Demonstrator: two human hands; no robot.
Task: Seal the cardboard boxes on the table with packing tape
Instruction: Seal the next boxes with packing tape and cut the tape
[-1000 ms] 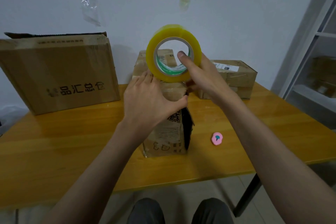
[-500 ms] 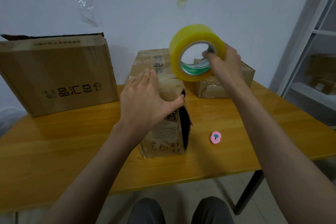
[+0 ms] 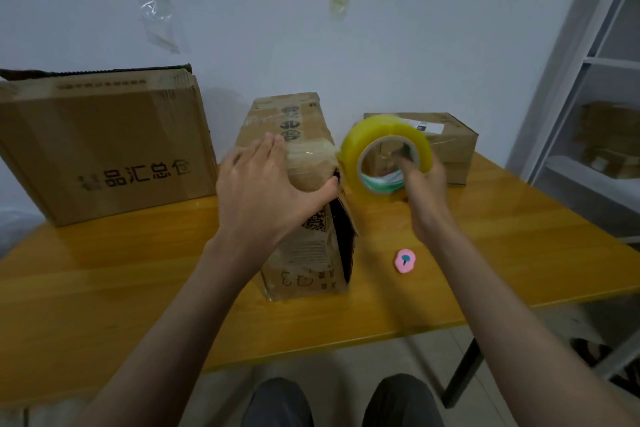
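Three brown cardboard boxes on the yellow wooden table (image 3: pixel 104 274): large box (image 3: pixel 104 146) left, low box (image 3: pixel 450 146) behind, narrow middle box (image 3: pixel 304 246) centre. A small pink cutter (image 3: pixel 404 261) lies right. Left hand (image 3: pixel 266 191) presses flat, fingers spread, on the middle box. Right hand (image 3: pixel 424 184) grips the yellow tape roll (image 3: pixel 386 152), fingers through its core, just beside the box's right edge.

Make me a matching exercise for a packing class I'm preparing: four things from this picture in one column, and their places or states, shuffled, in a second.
Things:
1. tape roll
2. pink cutter
3. large box
4. middle box

Places or states:
A. lies alone on the table, near its right side
B. under the flat left hand
C. stands at the far left
D. held up by the right hand

Pairs: 1-D, 2-A, 3-C, 4-B
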